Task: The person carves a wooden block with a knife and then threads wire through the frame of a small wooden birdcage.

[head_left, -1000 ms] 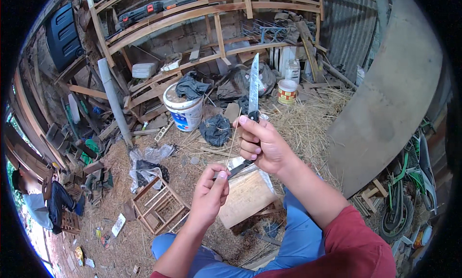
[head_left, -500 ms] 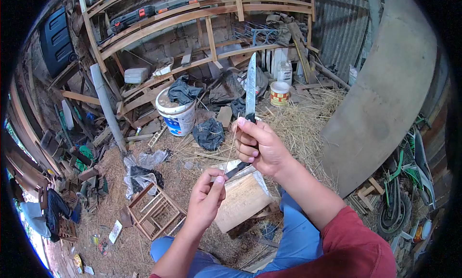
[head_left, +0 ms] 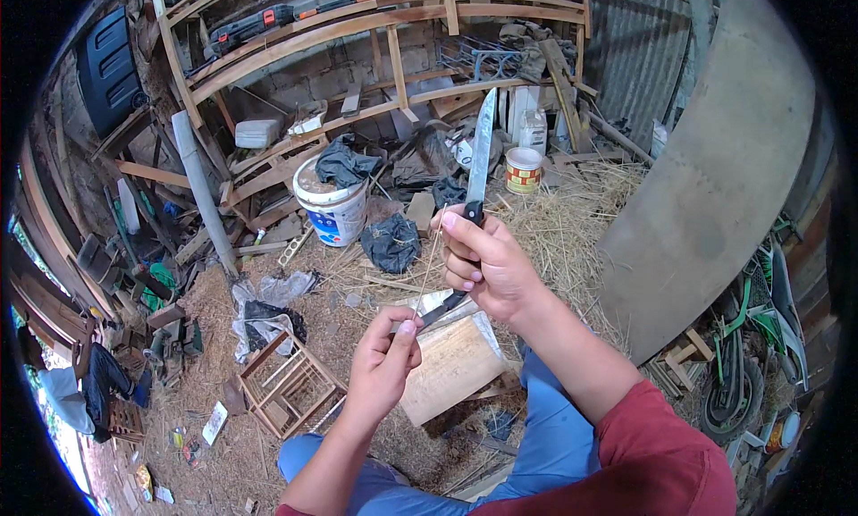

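My right hand (head_left: 478, 261) is wrapped round the black handle of a knife (head_left: 483, 145), whose long blade points up and away from me. A thin pale strip (head_left: 432, 266) runs from my right thumb down to my left hand (head_left: 389, 355), which pinches its lower end. A long dark piece (head_left: 444, 305) slants between the hands, perhaps part of the handle; I cannot tell. Below them lies a pale wooden board (head_left: 451, 369), near my knees in blue trousers.
Ahead are a large white bucket (head_left: 332, 217), a smaller tub (head_left: 523, 176), black bags and straw. A small wooden crate (head_left: 295, 364) lies left. A seated person (head_left: 94, 382) is at far left. A leaning sheet (head_left: 697, 194) and a green motorbike (head_left: 742, 355) stand right.
Both hands keep their grips on the knife and strip, with only slight movement. The view has shifted a little.
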Demonstrator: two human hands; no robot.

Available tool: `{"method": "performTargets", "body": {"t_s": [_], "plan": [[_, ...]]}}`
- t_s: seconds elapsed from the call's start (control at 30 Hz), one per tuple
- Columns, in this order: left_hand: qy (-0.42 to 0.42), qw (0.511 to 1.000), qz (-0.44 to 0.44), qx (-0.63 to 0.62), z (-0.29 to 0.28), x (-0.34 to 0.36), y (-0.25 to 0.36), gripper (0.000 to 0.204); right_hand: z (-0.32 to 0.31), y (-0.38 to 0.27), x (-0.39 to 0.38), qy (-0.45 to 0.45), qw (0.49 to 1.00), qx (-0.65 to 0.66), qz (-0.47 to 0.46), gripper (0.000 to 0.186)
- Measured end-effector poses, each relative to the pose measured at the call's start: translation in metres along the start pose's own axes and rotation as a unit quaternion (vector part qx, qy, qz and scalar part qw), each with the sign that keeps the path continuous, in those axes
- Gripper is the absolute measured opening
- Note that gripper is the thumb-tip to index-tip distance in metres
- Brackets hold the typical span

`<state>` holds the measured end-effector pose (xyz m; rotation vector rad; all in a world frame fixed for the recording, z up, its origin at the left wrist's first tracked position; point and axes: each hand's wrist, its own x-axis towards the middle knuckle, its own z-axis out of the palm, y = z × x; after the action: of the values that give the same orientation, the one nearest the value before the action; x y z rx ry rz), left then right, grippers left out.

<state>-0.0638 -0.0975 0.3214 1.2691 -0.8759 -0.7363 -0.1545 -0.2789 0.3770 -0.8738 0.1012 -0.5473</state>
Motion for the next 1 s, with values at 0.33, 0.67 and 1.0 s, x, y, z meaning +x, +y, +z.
{"method": "performTargets", "body": {"t_s": [0.33,0.67,1.0], "plan": [[-0.016,1.000,0.002,-0.001,0.001,0.000,0.001,0.017,0.000,0.001,-0.002,0.018,0.999,-0.034,-0.023,0.013],[0.013,0.999,0.004,0.037,0.002,-0.005,0.006,0.017,-0.001,0.000,-0.004,-0.002,0.999,-0.036,-0.023,0.013],[0.052,0.996,-0.033,0.063,-0.014,-0.018,-0.014,0.014,-0.024,0.006,-0.005,0.018,0.997,-0.065,-0.029,0.016]]}}
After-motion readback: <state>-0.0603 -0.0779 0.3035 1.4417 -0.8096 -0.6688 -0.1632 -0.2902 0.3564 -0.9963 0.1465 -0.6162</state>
